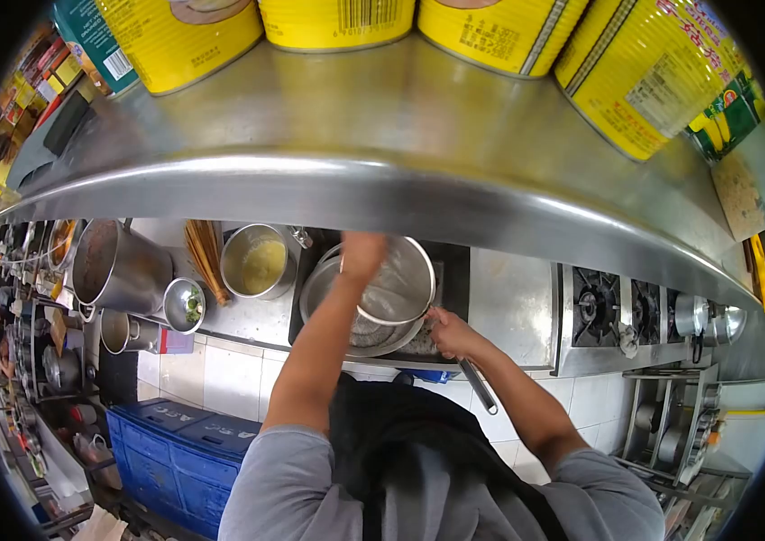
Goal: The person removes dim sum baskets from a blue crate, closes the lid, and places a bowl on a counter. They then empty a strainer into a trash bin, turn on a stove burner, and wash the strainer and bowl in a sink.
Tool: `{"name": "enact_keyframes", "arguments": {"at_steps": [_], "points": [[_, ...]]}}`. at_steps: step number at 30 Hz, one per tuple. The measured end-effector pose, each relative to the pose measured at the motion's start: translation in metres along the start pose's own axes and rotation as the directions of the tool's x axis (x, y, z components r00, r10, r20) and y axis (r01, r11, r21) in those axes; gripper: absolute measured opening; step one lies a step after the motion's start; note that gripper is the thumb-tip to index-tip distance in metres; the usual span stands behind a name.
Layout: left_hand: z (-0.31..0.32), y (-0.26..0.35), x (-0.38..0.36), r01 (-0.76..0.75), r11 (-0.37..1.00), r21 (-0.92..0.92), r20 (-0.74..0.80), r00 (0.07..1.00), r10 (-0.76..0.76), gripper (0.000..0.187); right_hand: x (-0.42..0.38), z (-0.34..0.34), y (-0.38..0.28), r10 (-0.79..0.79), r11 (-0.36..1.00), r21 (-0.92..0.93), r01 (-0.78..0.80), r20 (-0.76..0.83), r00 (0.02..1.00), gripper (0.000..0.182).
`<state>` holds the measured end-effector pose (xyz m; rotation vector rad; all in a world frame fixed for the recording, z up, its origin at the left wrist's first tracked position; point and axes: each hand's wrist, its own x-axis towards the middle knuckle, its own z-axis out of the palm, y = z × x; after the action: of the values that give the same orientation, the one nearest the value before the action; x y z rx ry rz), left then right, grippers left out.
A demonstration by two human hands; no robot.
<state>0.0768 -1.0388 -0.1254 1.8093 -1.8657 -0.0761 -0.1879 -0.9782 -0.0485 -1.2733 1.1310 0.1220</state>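
A round metal strainer or pan [407,287] with a long handle is tilted over a wider metal bowl [321,311] in the dark sink [456,270]. My right hand [454,334] is closed round its handle near the rim. At the far left side of the rim, my left hand [365,252] is smeared by motion and partly cut off by the shelf edge, so its fingers cannot be made out. A tap [301,237] shows just left of that hand.
Overhead, a steel shelf [328,117] bears several yellow cans [337,20]. Left of the sink stand a pot of yellowish liquid [263,264], a small bowl with greens [184,305] and a big pot [121,266]. Stove burners [597,307] lie right. A blue crate [175,464] sits low left.
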Motion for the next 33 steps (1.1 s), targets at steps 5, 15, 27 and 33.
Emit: {"name": "enact_keyframes", "arguments": {"at_steps": [5, 15, 27, 33], "points": [[0.003, -0.023, -0.051, 0.077, 0.974, -0.212, -0.373, 0.915, -0.154, 0.04, -0.012, -0.021, -0.004, 0.007, 0.924, 0.382, -0.007, 0.002, 1.0, 0.041], [0.067, 0.095, -0.101, 0.189, 0.747, -0.637, -0.329, 0.81, -0.486, 0.031, 0.037, 0.002, 0.004, -0.032, 0.782, 0.623, 0.017, 0.014, 0.999, 0.043], [0.022, 0.055, -0.113, 0.466, 0.818, -0.338, -0.207, 0.811, -0.547, 0.028, 0.003, -0.008, -0.01, -0.007, 0.815, 0.579, 0.011, -0.009, 1.0, 0.038], [-0.026, 0.053, -0.089, 0.342, 0.912, -0.227, -0.429, 0.806, -0.409, 0.036, -0.005, -0.012, -0.009, -0.056, 0.925, 0.367, 0.097, -0.121, 0.991, 0.042]]}}
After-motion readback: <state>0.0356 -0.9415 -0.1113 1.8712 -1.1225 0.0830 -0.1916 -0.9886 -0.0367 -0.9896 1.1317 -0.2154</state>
